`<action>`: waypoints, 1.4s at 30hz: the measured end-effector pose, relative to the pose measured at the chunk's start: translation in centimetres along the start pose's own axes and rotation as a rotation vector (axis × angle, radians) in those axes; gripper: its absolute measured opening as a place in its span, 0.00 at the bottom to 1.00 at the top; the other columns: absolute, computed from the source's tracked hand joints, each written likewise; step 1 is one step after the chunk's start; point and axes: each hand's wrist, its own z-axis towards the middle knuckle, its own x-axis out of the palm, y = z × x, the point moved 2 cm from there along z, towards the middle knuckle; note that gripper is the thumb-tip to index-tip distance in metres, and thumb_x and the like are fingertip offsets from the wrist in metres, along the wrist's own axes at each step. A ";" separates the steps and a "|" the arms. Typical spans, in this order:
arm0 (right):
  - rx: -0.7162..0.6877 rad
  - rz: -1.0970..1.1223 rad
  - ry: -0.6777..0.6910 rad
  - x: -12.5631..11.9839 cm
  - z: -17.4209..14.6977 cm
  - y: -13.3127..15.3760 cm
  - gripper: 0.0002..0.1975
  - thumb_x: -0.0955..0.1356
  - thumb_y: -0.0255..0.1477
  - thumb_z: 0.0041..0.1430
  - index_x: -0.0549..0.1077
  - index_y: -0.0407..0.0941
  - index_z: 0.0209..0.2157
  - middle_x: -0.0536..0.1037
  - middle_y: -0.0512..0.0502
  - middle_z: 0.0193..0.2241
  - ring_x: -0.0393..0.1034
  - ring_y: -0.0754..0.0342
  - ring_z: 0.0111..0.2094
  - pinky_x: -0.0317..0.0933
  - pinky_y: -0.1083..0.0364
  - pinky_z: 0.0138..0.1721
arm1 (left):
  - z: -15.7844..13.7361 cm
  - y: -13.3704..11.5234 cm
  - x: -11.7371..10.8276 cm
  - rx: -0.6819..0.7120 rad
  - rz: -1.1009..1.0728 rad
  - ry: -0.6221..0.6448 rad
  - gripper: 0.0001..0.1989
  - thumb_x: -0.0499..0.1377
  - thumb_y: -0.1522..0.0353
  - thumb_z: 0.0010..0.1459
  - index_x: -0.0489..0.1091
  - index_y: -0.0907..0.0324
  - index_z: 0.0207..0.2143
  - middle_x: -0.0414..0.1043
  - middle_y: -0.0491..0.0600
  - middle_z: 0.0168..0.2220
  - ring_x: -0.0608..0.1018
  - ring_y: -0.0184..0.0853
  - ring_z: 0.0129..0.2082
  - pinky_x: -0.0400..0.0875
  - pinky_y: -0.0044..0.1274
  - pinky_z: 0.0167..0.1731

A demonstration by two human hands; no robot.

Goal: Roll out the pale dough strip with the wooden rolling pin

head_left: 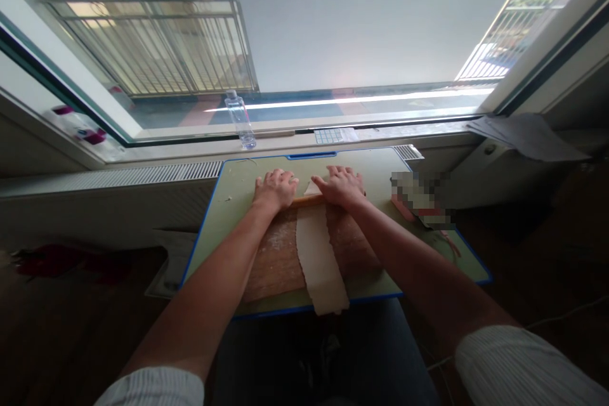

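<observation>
the green table point(233, 216) with its blue edge is the biggest thing in front of me, and on it lies the brown wooden board point(278, 254), whitish with what looks like flour left of the middle. down the middle of that board runs my pale strip point(320, 254), which looks like dough: its sides are ragged, its far end shows between my hands, and its near end hangs just past the table's edge, toward my lap. i'd judge it light, soft and limp, dry enough on top not to stick, but easy to tear along those rough sides; i'd lift it flat, with support beneath, rather than by a corner. across it lies the slim rolling pin point(307, 201), stiff by the look of it, best worked from its two ends. my left hand point(276, 190) lies over its left end, palm down, fingers spread forward. my right hand point(340, 185) covers the right end the same way, thumb pointing inward. neither is pinching the dough; how hard they press, i cannot tell.
</observation>
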 end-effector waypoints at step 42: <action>-0.015 -0.070 0.049 -0.2 -1.2 0.1 0.38 0.55 0.54 0.73 0.64 0.46 0.73 0.61 0.37 0.74 0.53 0.36 0.72 0.45 0.34 0.71 | 0.4 -0.5 0.3 -0.035 -0.035 0.082 0.31 0.41 0.51 0.72 0.65 0.47 0.70 0.60 0.55 0.75 0.63 0.51 0.72 0.55 0.54 0.69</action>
